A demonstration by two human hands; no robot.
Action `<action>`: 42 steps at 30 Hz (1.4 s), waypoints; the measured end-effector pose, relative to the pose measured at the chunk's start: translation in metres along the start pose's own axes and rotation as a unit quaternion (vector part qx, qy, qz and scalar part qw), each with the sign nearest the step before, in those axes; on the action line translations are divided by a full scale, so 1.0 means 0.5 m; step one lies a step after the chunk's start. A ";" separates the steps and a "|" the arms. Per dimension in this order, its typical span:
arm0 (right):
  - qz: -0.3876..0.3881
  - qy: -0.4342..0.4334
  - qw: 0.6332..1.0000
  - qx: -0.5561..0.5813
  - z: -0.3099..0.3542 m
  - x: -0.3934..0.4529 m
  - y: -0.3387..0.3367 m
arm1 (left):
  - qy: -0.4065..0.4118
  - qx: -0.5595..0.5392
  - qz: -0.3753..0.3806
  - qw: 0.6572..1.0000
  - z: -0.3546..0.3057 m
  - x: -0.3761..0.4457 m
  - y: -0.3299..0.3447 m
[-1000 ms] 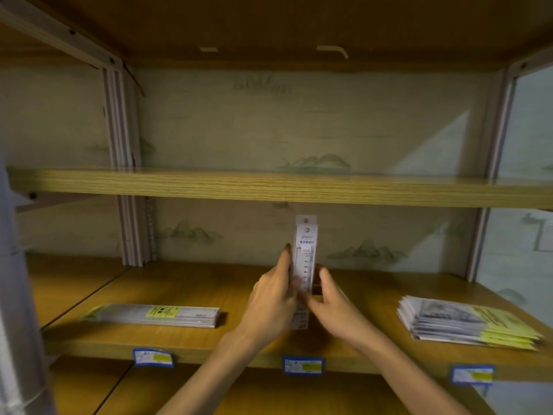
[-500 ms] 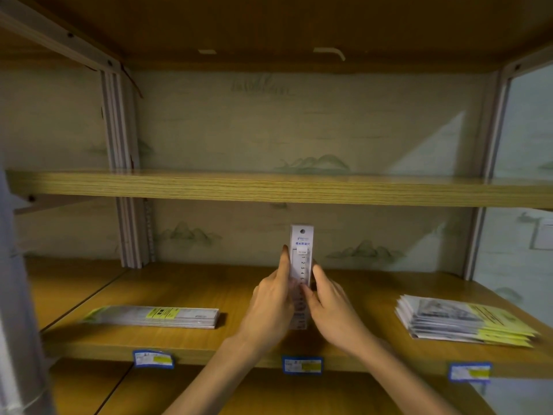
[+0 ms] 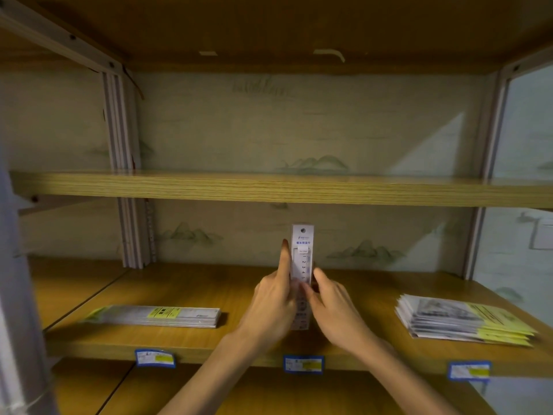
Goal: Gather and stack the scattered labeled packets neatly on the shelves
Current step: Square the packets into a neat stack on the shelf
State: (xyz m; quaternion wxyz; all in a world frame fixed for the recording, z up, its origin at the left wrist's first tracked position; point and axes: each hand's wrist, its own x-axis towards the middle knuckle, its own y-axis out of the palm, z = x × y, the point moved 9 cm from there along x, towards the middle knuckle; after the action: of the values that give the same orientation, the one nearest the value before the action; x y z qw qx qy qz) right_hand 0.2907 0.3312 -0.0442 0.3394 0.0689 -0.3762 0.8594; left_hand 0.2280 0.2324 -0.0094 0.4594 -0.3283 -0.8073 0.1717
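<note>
A narrow white packet bundle (image 3: 302,250), printed like a ruler with numbers, stands upright on the middle of the wooden shelf (image 3: 209,339). My left hand (image 3: 273,304) presses its left side, index finger stretched up along the edge. My right hand (image 3: 335,307) grips its right side lower down. A flat stack of long white packets with a yellow label (image 3: 155,316) lies on the shelf's left part. On the right lies a fanned stack of packets with yellow ends (image 3: 460,320).
Blue price tags (image 3: 303,363) are stuck on the shelf's front edge. An upper shelf board (image 3: 269,188) spans above the packet's top. Grey metal uprights (image 3: 128,235) stand at the left and right. Another shelf shows below.
The upright bundle sits slightly lower than a second ago, and both hands have closed in tighter against its sides. The two lying stacks have not moved.
</note>
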 end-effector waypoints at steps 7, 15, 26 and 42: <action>0.011 0.003 1.000 0.016 0.008 -0.021 0.007 | 0.024 0.031 0.020 0.999 -0.003 -0.013 0.017; -0.015 -0.007 1.000 0.003 0.011 -0.018 -0.008 | 0.000 0.002 0.013 1.000 0.008 0.001 0.006; -0.015 -0.011 0.999 -0.043 0.008 -0.029 -0.006 | -0.031 -0.058 0.045 0.997 0.023 -0.006 0.015; -0.018 -0.018 0.998 -0.052 0.017 -0.035 -0.012 | -0.083 -0.052 0.048 0.994 0.055 0.008 0.018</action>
State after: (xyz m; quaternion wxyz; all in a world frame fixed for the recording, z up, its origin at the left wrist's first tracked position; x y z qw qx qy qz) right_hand 0.3067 0.3190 -0.0412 0.3516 0.0732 -0.4253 0.8308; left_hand 0.2063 0.2426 -0.0264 0.3642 -0.3742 -0.8340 0.1782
